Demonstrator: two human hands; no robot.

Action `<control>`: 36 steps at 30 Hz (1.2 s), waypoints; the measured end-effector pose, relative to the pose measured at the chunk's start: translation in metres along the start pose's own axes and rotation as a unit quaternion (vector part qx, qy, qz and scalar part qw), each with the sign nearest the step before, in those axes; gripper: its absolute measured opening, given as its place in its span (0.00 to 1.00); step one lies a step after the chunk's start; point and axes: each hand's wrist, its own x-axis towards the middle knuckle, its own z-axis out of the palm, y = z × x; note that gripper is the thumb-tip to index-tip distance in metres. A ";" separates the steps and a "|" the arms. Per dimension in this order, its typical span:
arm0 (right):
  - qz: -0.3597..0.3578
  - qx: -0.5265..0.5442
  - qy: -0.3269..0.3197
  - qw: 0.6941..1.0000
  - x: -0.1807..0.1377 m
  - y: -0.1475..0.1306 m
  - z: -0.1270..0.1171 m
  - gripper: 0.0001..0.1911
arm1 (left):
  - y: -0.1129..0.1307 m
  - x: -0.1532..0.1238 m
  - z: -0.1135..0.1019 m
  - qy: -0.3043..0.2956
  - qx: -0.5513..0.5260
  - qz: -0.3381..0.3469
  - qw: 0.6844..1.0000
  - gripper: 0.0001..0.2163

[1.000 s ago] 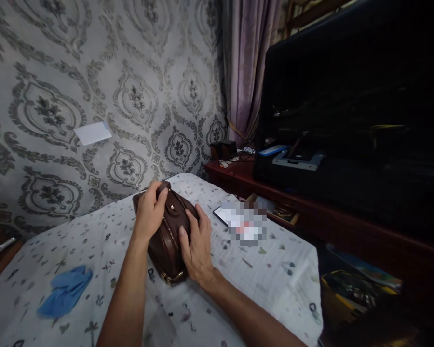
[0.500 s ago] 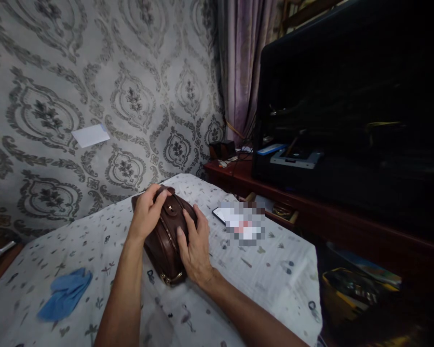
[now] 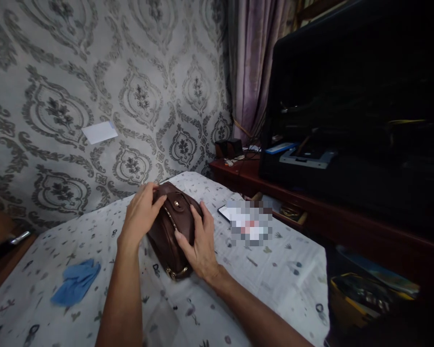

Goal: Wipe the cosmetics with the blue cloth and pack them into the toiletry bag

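Note:
A brown leather handbag (image 3: 179,197) with a zip along its top, a stud-fastened flap and gold-coloured hardware at its near end rests on a patterned white cloth (image 3: 285,294). My left hand (image 3: 141,212) grips the bag's far left side, its thumb over the top edge and some fingertips out of sight. On the opposite side, my right hand (image 3: 200,243) holds the bag with its fingers along the right flank and its thumb by the zip. A blue cloth (image 3: 75,284) lies crumpled to the left.
Right of the bag lies a phone (image 3: 224,212), partly blurred out. A dark red desk (image 3: 235,171) with a large black screen (image 3: 347,106) stands at the right, its drawer (image 3: 292,214) pulled out. Patterned wallpaper (image 3: 141,96) is behind. A dark strap-like item (image 3: 10,246) lies far left.
The view has shifted slightly, moving the scene rightward. My left hand has slid from the flap to the bag's left side, uncovering the flap. My right thumb has moved nearer the zip.

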 end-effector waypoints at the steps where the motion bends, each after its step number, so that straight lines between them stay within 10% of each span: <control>1: -0.003 0.001 -0.002 1.000 0.000 0.000 0.000 0.36 | 0.000 -0.001 -0.002 -0.007 0.044 -0.018 0.999 0.08; 26: 0.013 0.029 -0.009 0.999 0.000 0.003 0.002 0.35 | 0.021 -0.008 -0.023 -0.124 0.044 0.022 0.991 0.14; 31: 0.052 0.134 0.013 0.990 0.007 0.003 -0.004 0.25 | 0.039 -0.020 -0.019 -0.064 0.081 0.032 0.994 0.07; 36: 0.169 0.247 0.076 0.951 0.023 0.012 -0.011 0.20 | 0.061 -0.043 0.000 0.020 0.124 0.199 0.972 0.05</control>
